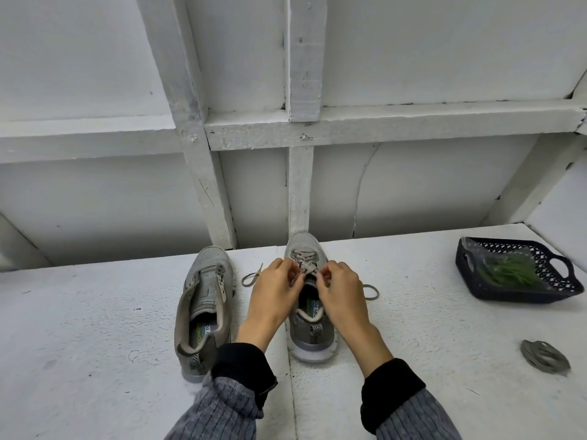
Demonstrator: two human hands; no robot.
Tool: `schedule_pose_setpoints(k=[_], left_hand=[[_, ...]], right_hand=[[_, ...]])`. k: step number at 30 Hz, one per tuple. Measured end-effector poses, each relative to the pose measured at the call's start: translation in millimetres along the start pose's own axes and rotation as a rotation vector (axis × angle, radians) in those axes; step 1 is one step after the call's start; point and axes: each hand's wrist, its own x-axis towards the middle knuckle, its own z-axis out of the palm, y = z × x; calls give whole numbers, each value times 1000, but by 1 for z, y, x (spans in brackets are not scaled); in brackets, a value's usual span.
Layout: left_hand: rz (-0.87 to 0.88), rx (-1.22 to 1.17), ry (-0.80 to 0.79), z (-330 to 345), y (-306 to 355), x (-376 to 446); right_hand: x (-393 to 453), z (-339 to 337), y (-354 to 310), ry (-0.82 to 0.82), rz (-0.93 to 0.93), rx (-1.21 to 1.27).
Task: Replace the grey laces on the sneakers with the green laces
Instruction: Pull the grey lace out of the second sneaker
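here the white table (pixel 95 328) carries two grey sneakers side by side, the unlaced sneaker (pixel 203 306) to the left of the laced sneaker (pixel 309 300). at the right, green laces (pixel 508 273) lie in a dark basket (pixel 467 265), and a coiled grey lace (pixel 544 357) sits nearer. left hand (pixel 273 290) and right hand (pixel 340 290) each pinch the laced sneaker's grey lace (pixel 305 266).

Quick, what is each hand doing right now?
Left hand: pinching the grey lace on the right sneaker.
Right hand: pinching the same lace.
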Motion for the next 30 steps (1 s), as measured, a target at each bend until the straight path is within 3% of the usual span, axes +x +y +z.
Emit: schedule_pose_setpoints(k=[4,17,23,30], left_hand=[[-38,-46,40,1,-1,-2],[-369,-346,101,5,-5,-8],[-416,-448,54,2,-8,-5],[-572,-699,6,-1,-7,1]], right_hand=[[1,0,1,45,5,-69],[3,0,13,-6,301,152],[1,-8,11,-29,120,206],[9,-8,-9,-109,-110,55]])
